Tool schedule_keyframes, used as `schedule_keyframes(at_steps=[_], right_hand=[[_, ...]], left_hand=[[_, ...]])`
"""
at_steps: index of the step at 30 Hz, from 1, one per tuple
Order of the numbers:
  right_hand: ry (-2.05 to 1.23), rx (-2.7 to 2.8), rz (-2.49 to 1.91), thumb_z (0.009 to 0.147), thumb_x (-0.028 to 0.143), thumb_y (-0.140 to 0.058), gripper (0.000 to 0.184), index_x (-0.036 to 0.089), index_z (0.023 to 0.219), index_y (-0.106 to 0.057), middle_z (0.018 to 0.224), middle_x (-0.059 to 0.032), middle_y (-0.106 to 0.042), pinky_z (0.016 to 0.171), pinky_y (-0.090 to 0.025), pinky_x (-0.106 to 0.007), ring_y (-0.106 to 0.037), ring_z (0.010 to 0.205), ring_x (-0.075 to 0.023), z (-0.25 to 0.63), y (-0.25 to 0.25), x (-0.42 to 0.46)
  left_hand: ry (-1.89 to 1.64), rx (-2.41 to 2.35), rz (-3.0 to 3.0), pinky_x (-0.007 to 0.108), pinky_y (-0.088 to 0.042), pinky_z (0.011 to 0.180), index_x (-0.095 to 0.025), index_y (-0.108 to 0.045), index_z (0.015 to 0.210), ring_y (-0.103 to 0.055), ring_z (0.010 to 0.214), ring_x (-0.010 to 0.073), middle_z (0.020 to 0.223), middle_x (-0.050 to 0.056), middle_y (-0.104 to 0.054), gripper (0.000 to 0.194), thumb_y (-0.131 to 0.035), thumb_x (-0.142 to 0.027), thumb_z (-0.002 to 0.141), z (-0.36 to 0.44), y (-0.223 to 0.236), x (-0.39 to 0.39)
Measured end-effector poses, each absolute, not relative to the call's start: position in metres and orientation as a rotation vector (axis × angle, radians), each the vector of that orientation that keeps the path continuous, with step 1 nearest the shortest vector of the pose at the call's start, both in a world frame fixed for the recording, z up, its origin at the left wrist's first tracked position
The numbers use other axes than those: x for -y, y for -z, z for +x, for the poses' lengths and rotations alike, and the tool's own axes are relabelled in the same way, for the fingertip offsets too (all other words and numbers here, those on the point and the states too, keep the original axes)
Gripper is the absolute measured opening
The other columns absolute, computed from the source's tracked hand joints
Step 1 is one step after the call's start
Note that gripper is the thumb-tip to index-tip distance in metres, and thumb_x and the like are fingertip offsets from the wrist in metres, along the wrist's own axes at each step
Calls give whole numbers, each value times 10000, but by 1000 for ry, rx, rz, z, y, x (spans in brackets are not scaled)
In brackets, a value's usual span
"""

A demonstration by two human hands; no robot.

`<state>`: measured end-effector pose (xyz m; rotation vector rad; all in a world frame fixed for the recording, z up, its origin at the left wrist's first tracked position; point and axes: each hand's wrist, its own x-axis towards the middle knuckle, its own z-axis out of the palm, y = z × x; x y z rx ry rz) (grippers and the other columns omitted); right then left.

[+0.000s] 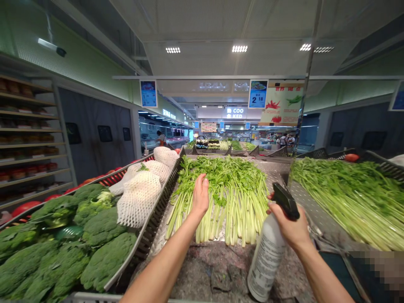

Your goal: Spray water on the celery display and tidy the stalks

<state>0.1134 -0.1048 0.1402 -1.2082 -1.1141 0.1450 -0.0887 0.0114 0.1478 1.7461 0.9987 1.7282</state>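
A wide bed of green celery (232, 210) lies on the display shelf in front of me, leafy tops pointing away and pale stalks towards me. My left hand (200, 193) is held over the celery, fingers stretched out and thumb side up, with nothing in it. I cannot tell whether it touches the leaves. My right hand (288, 223) grips a spray bottle (267, 256) by its neck, just under the black trigger head. The bottle is white with printed text and tilts slightly, in front of the stalks' right end.
On the left, a black crate (160, 198) holds broccoli (107, 227) and pieces wrapped in white foam netting (140, 195). A mirrored panel (315, 202) at right reflects the celery. Damp grey cloth (217, 269) covers the near edge. Price signs (258, 94) hang above; people stand far back.
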Motion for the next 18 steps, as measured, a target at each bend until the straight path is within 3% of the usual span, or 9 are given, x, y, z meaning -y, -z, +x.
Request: schedule_keyframes(at_steps=[5, 9, 14, 18], right_hand=[[-253, 1174, -1121, 646, 407, -585, 336, 158, 870, -555, 799, -52, -586, 632, -462, -323, -565, 653, -174, 61, -157, 70], [-273, 1204, -1165, 648, 427, -566, 316, 169, 829, -543, 914, -84, -517, 756, -430, -349, -530, 837, -209, 16, -167, 47], [-387, 1297, -1193, 605, 355, -597, 272, 164, 796, -559, 1076, -104, -448, 876, -354, -357, -465, 989, -239, -28, -162, 33], [-575, 1462, -1094, 554, 323, -645, 534, 153, 1041, -503, 1109, -97, -468, 842, -383, -338, -483, 982, -229, -46, -150, 34]], left_hand=[[-1377, -679, 1701, 362, -382, 882, -181, -420, 1142, -458, 1072, 212, 1213, 107, -449, 447, -499, -305, 719, -77, -151, 20], [-1149, -433, 1677, 335, -410, 852, -171, -413, 1165, -480, 1050, 215, 1166, 92, -505, 508, -503, -185, 666, -79, -153, 36], [-1206, -561, 1665, 324, -404, 851, -164, -436, 1151, -506, 1011, 210, 1091, 94, -558, 521, -539, -197, 641, -106, -146, 28], [-1389, -738, 1671, 311, -428, 776, -151, -524, 1003, -569, 824, 182, 895, 59, -621, 409, -601, -240, 611, -132, -139, 17]])
